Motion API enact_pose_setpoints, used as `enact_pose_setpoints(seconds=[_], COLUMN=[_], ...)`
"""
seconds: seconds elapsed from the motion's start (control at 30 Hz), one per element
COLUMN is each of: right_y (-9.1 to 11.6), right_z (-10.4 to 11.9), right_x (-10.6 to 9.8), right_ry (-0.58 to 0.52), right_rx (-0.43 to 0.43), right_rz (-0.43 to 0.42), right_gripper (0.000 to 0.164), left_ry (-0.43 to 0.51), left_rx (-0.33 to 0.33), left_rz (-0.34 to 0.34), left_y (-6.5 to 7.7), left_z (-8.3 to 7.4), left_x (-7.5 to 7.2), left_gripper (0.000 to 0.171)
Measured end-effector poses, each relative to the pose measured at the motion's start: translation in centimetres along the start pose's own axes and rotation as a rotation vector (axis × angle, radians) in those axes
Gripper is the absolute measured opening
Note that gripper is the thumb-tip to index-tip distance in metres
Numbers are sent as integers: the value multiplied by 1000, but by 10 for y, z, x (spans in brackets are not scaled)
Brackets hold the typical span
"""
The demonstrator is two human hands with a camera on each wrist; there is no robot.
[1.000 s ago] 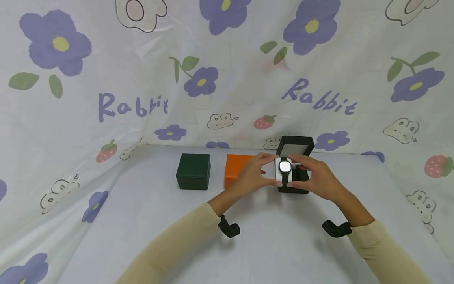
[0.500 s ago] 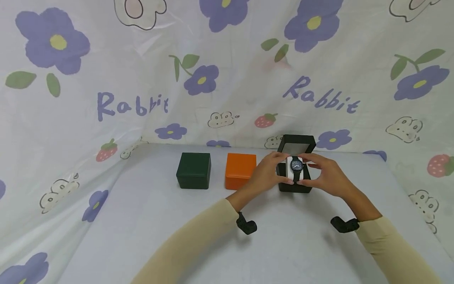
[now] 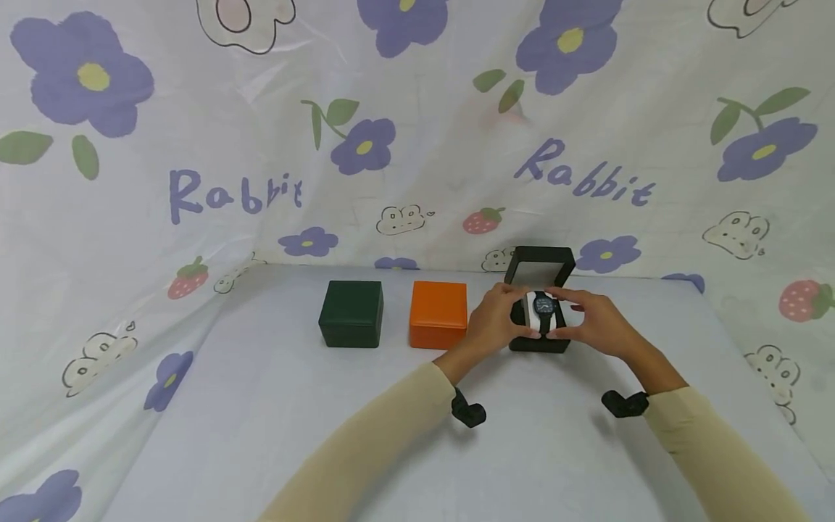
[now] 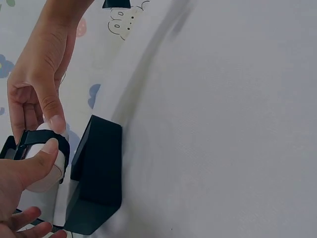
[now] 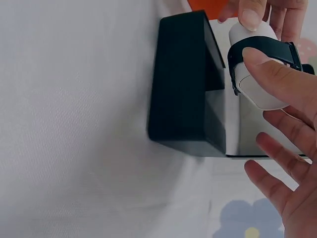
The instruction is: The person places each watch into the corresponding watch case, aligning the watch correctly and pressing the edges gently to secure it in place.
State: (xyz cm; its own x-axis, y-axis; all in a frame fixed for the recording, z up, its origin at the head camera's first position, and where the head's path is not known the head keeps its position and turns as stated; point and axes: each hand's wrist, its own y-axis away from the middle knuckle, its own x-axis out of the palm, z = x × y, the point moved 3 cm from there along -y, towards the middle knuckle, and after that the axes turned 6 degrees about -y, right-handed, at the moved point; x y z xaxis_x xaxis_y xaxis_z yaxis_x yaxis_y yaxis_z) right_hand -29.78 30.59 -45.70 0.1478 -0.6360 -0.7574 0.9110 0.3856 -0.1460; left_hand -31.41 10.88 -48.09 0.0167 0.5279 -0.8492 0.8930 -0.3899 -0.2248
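A watch [image 3: 543, 304] with a dark face and black strap is wrapped round a white cushion [image 5: 257, 91]. My left hand [image 3: 491, 320] holds the cushion on one side and my right hand [image 3: 599, 323] on the other. Both thumbs press near the strap in the wrist views. The cushion is above the black watch box [image 3: 538, 347], whose lid [image 3: 540, 254] stands raised behind it. From the left wrist, the cushion appears tilted over the box [image 4: 101, 171]. Whether it touches the box's inside cannot be seen.
Left of the black box stand an orange box [image 3: 438, 315] and a dark green box [image 3: 351, 314], both with lids down. They sit on a white-covered table [image 3: 417, 435]. A flower-printed curtain [image 3: 430, 145] hangs close behind the boxes.
Both hands carried the watch on its cushion a little to the right, from the black box's left edge to over its middle. The left hand uncovered the orange box.
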Motion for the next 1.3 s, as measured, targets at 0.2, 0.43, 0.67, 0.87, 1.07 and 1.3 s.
enact_pose_setpoints(seconds=[0.2, 0.43, 0.67, 0.87, 1.07, 1.3], right_y=[-4, -10, -11, -14, -14, -15], right_z=[-7, -15, -20, -24, -26, -25], right_x=[3, 6, 9, 12, 15, 17], right_ry=[5, 0, -10, 17, 8, 8], right_rx=[14, 47, 47, 32, 62, 79], right_rz=[29, 84, 88, 83, 77, 113], right_gripper=[82, 80, 77, 77, 74, 72], left_ry=[-23, -12, 5, -29, -23, -30], left_rx=[-40, -107, -140, -154, -155, -130], left_rz=[5, 42, 56, 64, 89, 119], left_y=[-3, -8, -10, -12, -13, -14], left_z=[2, 9, 11, 10, 8, 8], left_x=[8, 21, 28, 31, 29, 28], left_gripper=[79, 79, 78, 78, 76, 77])
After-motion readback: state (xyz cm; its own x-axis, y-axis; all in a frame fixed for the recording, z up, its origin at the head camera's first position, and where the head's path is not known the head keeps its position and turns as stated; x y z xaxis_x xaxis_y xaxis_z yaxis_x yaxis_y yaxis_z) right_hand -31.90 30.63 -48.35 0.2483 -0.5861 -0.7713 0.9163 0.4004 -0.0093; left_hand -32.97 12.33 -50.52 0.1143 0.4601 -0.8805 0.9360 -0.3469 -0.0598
